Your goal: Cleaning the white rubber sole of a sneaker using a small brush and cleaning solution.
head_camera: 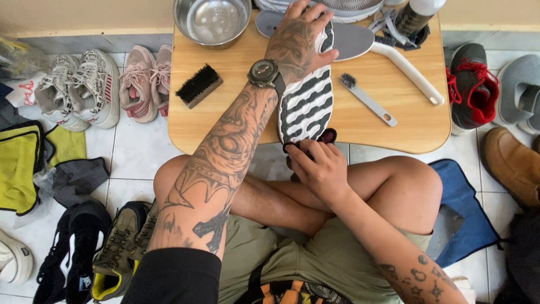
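From the head camera, the left hand (297, 42) lies spread, palm down, over the toe end of an upturned shoe (307, 95), its fingers curled round the edge so that it has the shoe pinned to the low wooden desk (236, 121). The shoe's black-and-white ribbed sole faces up and runs from about 12 o'clock down to the desk's near edge at 6 o'clock. There the right hand (318, 169) is closed around a dark maroon cloth (325, 137), pressing it against the heel end of the sole.

On the desk, at 9 o'clock from the shoe, a black-bristled wooden brush (198, 85) lies well apart from it. At 3 o'clock lies a small grey brush (367, 99), and beyond it a long white-handled brush (409, 72). A grey insole (351, 39) sits just beside the left hand at 2 o'clock. A steel bowl (212, 21) stands at the far left corner, at 11 o'clock.

On the tiled floor, pink sneakers (147, 83) and white sneakers (79, 87) lie left of the desk; a grey shoe with red laces (472, 84) lies right. A blue mat (464, 205) lies under the person's right knee.
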